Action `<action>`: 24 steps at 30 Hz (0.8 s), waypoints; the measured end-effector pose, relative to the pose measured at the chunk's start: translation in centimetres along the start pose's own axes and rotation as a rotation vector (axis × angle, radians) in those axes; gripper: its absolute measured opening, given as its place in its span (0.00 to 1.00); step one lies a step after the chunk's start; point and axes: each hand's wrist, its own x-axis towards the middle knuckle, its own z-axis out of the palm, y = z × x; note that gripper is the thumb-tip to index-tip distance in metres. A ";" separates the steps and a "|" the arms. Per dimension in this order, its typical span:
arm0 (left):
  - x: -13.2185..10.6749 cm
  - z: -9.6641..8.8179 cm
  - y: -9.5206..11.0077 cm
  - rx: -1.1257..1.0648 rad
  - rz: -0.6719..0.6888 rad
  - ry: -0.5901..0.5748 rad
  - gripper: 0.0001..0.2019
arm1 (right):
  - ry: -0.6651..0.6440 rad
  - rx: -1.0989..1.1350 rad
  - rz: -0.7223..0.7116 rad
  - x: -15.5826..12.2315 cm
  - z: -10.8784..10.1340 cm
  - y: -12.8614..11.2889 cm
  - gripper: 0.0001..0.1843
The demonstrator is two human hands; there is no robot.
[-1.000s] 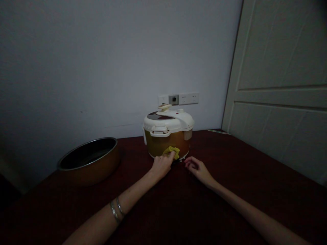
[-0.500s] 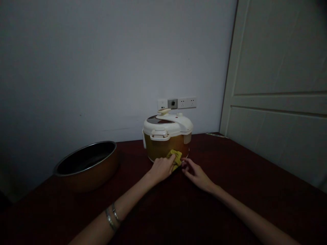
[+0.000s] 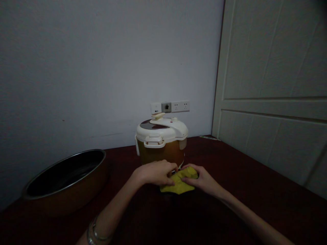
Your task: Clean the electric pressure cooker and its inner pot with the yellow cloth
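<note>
Pinching yellow cloth (image 3: 180, 183) at left side with left hand (image 3: 157, 172), at right side with right hand (image 3: 203, 180). Holding it partly spread over dark red table (image 3: 245, 177), just in front of electric pressure cooker (image 3: 160, 153), well right of wide brown pot (image 3: 76, 190).

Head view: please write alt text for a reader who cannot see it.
A person's left hand and right hand hold a yellow cloth before a white-lidded cooker on a dark red table. A wide pot stands at left; wall sockets are behind.
</note>
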 end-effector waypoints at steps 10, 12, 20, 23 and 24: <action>-4.0 -4.7 -4.0 -0.164 -0.081 0.958 0.11 | 0.634 -0.438 -0.534 0.4 -4.7 -5.8 0.10; -3.7 -4.7 -5.6 -0.090 -0.088 1.089 0.10 | 0.657 -0.597 -0.654 1.6 -4.0 -6.0 0.13; -1.9 -3.9 -10.0 0.039 -0.079 1.170 0.18 | 0.371 -1.020 -0.833 7.4 0.1 -4.4 0.46; -1.6 -3.7 -10.9 0.070 -0.107 1.153 0.22 | 0.418 -1.082 -0.845 7.5 0.6 -4.2 0.43; -1.4 -3.6 -11.2 0.074 -0.111 1.140 0.23 | 0.422 -1.112 -0.863 7.2 0.8 -3.7 0.41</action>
